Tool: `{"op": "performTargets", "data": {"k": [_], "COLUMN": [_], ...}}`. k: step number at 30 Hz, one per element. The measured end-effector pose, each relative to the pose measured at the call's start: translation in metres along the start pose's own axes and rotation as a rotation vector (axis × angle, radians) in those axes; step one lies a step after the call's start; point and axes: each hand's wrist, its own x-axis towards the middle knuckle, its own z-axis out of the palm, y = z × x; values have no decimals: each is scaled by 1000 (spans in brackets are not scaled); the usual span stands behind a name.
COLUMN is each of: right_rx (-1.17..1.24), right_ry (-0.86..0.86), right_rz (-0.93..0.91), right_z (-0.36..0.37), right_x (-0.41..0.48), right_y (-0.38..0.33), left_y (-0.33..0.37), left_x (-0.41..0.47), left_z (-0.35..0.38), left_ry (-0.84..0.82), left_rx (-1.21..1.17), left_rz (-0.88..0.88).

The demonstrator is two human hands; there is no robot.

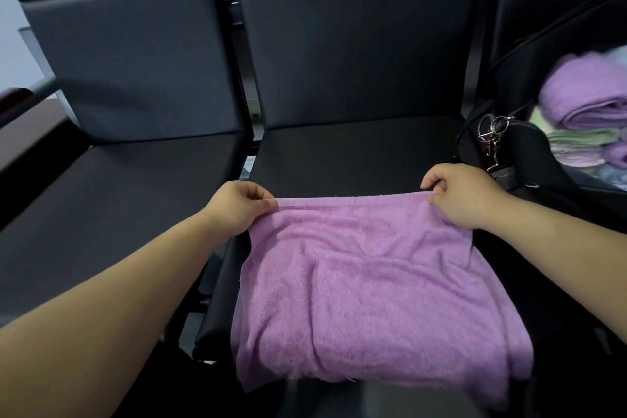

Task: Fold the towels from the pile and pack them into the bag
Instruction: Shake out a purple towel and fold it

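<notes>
Purple towel (pixel 369 288) pinched at far corners by both hands (pixel 237 210).

Fuzzy terry-cloth towel (pixel 373 288) on smooth, matt leatherette seat (pixel 356 156).

One wide-angle camera, worn on the person's head, looked forward and steeply down along both bare forearms, which entered from the lower corners; the left hand (pixel 237 205) and right hand (pixel 464 193) met the frame near its middle, close to the lens; the purple towel (pixel 373 282) filled the lower centre, nearest of all, its near edge running off the bottom; the view faced a row of dark padded seats (pixel 356 159) head-on, their backrests climbing to the top edge and bowed by the lens; the black bag (pixel 536 159) and its folded towels (pixel 583 105) sat at the far right, cut by the frame edge and blurred.
</notes>
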Motion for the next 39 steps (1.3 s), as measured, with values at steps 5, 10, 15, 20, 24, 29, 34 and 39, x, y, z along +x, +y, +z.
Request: {"op": "performTargets", "data": {"k": [5,10,15,20,24,29,34,39], "right_rx": [-41,-103,-84,-45,28,211,417,401], "right_ry": [35,-61,-181,-114,20,166,274,416], "right_rz": [14,5,15,-90,-185,-168,-101,-158], "right_z": [4,3,-2,-8,-15,-20,-44,-120], "right_x": [3,12,15,6,-2,-15,-12,15], "right_y": [5,8,4,2,-3,-20,-44,-92], "left_y": [-2,-2,2,2,4,5,29,96], "left_x": [6,17,28,23,10,-14,-26,-15], "left_z": [9,11,6,0,-15,-31,-59,-112], "left_ry": [52,24,-103,-87,22,151,259,408], "left_rx": [211,409,607,615,473,344,344,336], "left_rz": [31,106,144,225,253,249,254,311]}}
